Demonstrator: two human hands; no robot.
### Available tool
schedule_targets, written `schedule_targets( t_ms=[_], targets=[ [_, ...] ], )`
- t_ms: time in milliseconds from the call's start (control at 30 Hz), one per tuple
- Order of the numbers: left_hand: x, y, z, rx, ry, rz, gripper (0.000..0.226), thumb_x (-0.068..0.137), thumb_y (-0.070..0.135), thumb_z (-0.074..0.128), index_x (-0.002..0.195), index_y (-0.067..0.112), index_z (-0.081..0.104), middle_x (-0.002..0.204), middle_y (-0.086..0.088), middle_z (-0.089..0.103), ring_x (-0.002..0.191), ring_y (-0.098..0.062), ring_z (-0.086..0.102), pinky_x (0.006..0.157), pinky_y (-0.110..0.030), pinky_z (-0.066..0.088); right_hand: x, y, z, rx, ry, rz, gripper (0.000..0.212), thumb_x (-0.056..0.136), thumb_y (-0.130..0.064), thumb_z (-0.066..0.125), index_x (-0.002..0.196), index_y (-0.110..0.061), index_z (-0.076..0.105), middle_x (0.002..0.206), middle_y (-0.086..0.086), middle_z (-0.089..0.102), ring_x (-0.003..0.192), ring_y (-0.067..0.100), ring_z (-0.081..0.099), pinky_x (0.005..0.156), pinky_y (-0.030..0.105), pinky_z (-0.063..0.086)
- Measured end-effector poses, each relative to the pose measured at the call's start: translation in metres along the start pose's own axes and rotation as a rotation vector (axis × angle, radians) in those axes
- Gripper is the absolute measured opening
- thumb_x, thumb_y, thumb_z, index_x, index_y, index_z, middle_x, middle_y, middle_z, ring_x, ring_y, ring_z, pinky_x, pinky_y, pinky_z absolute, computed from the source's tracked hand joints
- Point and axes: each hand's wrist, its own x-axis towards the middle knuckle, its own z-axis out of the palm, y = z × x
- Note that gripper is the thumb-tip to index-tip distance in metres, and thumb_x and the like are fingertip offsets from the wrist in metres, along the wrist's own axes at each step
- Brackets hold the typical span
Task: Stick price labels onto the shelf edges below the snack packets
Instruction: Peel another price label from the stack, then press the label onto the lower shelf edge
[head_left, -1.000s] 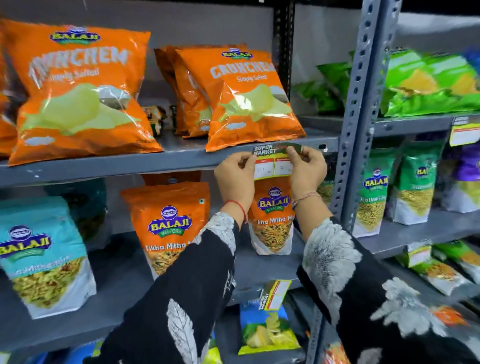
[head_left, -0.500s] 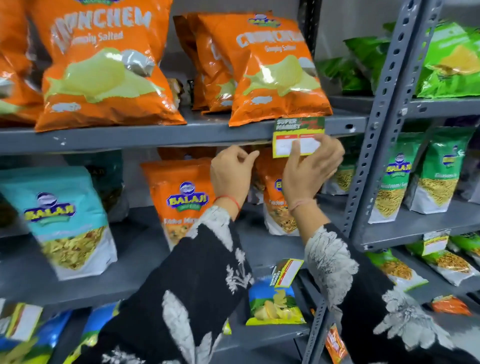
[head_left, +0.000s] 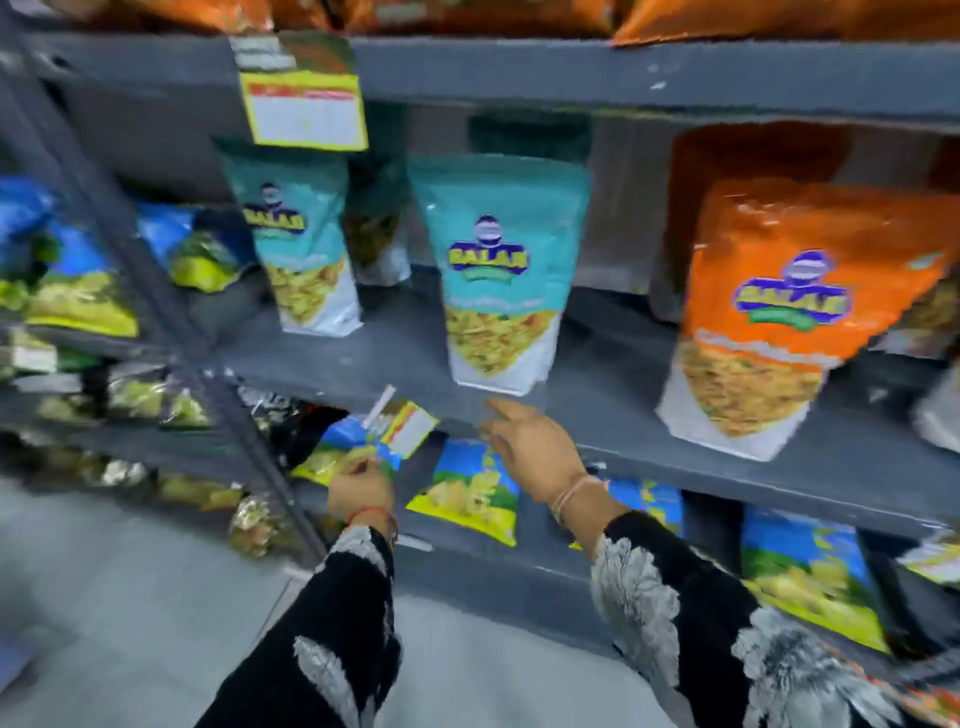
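Note:
A yellow-bordered price label (head_left: 304, 101) hangs from the upper shelf edge (head_left: 571, 78), above a teal snack packet (head_left: 298, 244). A second label (head_left: 406, 423) sits tilted at the middle shelf edge (head_left: 701, 475), below and left of another teal packet (head_left: 498, 270). My left hand (head_left: 359, 489) is just under this tilted label with its fingers curled; blur hides whether it grips the label. My right hand (head_left: 535, 454) is at the shelf edge to the label's right, fingers apart and holding nothing.
An orange packet (head_left: 769, 312) stands right of the teal ones. Blue-and-yellow packets (head_left: 467, 493) fill the shelf below. A slanted grey upright (head_left: 156, 291) divides this rack from another at the left. Grey floor lies at the lower left. The frame is motion-blurred.
The view has swung left and down, from the orange packets to the teal ones. Both hands left the label on the upper shelf edge and dropped to the middle shelf edge.

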Motion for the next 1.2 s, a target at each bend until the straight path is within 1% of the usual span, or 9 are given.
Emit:
schedule_targets(
  t_ms=[100,233,300,367,533,633,933,1067,1200],
  targets=[
    [0.043,-0.009,-0.008,-0.004,-0.158,-0.123,0.032,0.093,0.013,0.043,0.113,-0.010,0.055,0.124,-0.028,0.057,0.115,-0.039,0.053,0.057,-0.020,0.043,0.056,-0.029,0.031,0.036,-0.066,-0.005,0.027,0.091,-0.008,0.046,0.117,-0.006,0.055,0.137,0.015,0.048,0.119,0.033,0.049,0.098,0.038,0.038],
    [0.081,-0.011,0.003,0.090,-0.298,-0.215,0.029,0.094,0.007,0.034,0.115,0.000,0.053,0.129,-0.020,0.055,0.119,-0.033,0.052,0.085,-0.023,0.048,0.107,-0.050,0.058,0.174,-0.062,0.119,0.029,0.087,-0.004,0.054,0.116,-0.003,0.055,0.121,0.024,0.056,0.112,0.037,0.053,0.095,0.039,0.040],
    [0.094,0.000,0.014,-0.173,-0.415,-0.381,0.021,0.094,0.011,0.038,0.098,0.012,0.059,0.129,-0.022,0.054,0.118,-0.033,0.052,0.054,-0.007,0.048,0.125,-0.055,0.073,0.169,-0.117,0.143,0.040,0.084,-0.007,0.059,0.123,-0.009,0.050,0.125,0.020,0.054,0.117,0.034,0.048,0.099,0.037,0.038],
    [0.105,0.000,0.021,-0.101,-0.458,-0.289,0.026,0.093,0.014,0.043,0.069,0.023,0.049,0.114,-0.012,0.061,0.103,-0.023,0.061,0.037,-0.006,0.041,0.136,-0.059,0.084,0.081,-0.155,0.163,0.037,0.083,-0.012,0.060,0.119,-0.013,0.052,0.121,0.015,0.057,0.117,0.032,0.045,0.096,0.039,0.042],
    [0.111,-0.008,0.021,-0.146,-0.191,-0.051,0.004,0.074,-0.008,0.064,0.078,-0.007,0.065,0.075,-0.017,0.055,0.080,-0.022,0.049,0.072,-0.030,0.039,0.110,-0.072,0.106,0.055,0.031,0.297,0.017,0.078,0.001,0.051,0.090,-0.006,0.061,0.098,0.018,0.064,0.100,0.033,0.054,0.074,0.039,0.048],
    [0.116,-0.013,0.016,-0.112,-0.265,0.171,0.010,0.068,-0.010,0.067,0.078,-0.010,0.066,0.075,-0.023,0.067,0.077,-0.027,0.057,0.080,-0.037,0.046,0.081,-0.070,0.113,0.162,0.187,0.471,0.022,0.071,0.008,0.055,0.087,-0.006,0.063,0.093,0.022,0.065,0.088,0.037,0.061,0.071,0.040,0.050],
    [0.126,0.012,0.016,0.198,-0.238,0.367,0.023,0.064,0.015,0.079,0.073,-0.004,0.069,0.082,-0.025,0.072,0.079,-0.033,0.065,0.070,-0.030,0.044,0.091,-0.055,0.114,0.007,0.059,0.422,0.011,0.089,-0.005,0.047,0.096,-0.002,0.055,0.103,0.022,0.058,0.083,0.041,0.062,0.066,0.043,0.050],
    [0.140,0.027,0.007,0.499,-0.317,0.377,0.043,0.060,0.037,0.080,0.069,-0.003,0.069,0.070,-0.026,0.066,0.064,-0.030,0.057,0.060,-0.029,0.039,0.098,-0.042,0.094,-0.112,-0.003,0.367,0.028,0.090,-0.025,0.052,0.105,-0.002,0.046,0.111,0.020,0.054,0.086,0.043,0.060,0.065,0.043,0.047],
    [0.137,0.024,0.001,0.575,-0.277,0.336,0.034,0.074,0.030,0.071,0.084,-0.003,0.070,0.088,-0.030,0.070,0.086,-0.038,0.065,0.070,-0.035,0.048,0.085,-0.030,0.076,-0.130,0.012,0.427,0.032,0.087,-0.030,0.057,0.101,-0.003,0.046,0.108,0.019,0.057,0.085,0.042,0.061,0.060,0.039,0.042]
  ],
)
